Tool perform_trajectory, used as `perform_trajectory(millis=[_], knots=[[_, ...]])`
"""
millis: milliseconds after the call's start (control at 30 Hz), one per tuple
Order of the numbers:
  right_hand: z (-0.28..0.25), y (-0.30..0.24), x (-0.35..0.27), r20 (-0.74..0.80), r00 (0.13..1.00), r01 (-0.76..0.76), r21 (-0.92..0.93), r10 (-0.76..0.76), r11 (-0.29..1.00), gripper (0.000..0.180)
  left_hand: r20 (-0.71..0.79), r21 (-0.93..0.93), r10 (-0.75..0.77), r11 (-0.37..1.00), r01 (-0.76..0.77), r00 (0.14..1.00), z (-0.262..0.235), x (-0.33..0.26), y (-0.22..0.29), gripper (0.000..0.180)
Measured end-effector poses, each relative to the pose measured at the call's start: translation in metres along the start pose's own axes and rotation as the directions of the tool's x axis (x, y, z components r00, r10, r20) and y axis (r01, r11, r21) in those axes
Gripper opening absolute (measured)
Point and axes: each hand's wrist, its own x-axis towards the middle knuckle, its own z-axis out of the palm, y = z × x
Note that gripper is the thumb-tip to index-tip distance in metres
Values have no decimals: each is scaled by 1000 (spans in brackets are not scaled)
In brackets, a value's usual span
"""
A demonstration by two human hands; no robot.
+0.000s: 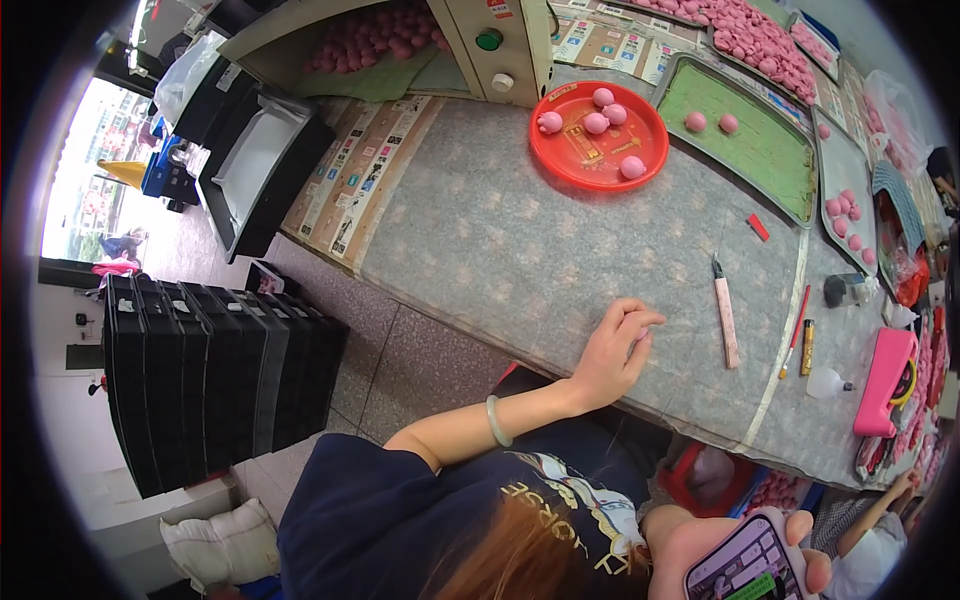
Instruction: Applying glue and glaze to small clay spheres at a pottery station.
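Phone (740,575), gripped in right hand (672,540); left hand (612,350) loosely curled at table (470,230) (contents: cannot tell). Step, apparently: phone use; two-handed work would require setting it down.

Workshop surroundings: storage, machine housing and sundries.

Black crates (200,380), one tall stack, standing on a speckled floor (430,350) at left; white sack (220,540), bulging, at the stack's lower end in view; black bin (262,185), pale-lined, beyond the stack, with a clear plastic bag (190,75) close by; bright doorway or window (75,190) at far left, a yellow panel (124,172) showing there. Beige machine housing (518,75), set on the counter (480,220), fitted with a green button (488,40) above a white knob (502,82). Pink tape dispenser (882,385), right end, near a clear squeeze bottle (824,383) with a dark tip; dark-ended clear jar (858,290), farther back.
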Motion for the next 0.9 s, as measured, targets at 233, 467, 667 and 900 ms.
perform_trajectory(millis=[233, 467, 667, 900], knots=[[0, 7, 0, 19, 1000, 6, 244, -11, 970, 33, 1, -7, -1, 1000, 1, 1000, 0, 0, 0, 23], [2, 11, -5, 225, 974, -155, 724, 18, -673, 38, -6, -21, 7, 1000, -7, 1000, 0, 0, -1, 23], [-1, 16, -7, 228, 973, -169, 633, -26, -756, 40, -4, -26, 5, 1000, -5, 1000, 1, 0, -2, 25], [-8, 3, -8, 286, 955, -135, 641, 72, -756, 40, -7, -13, 15, 1000, -15, 1000, 1, 1, 0, 24]])
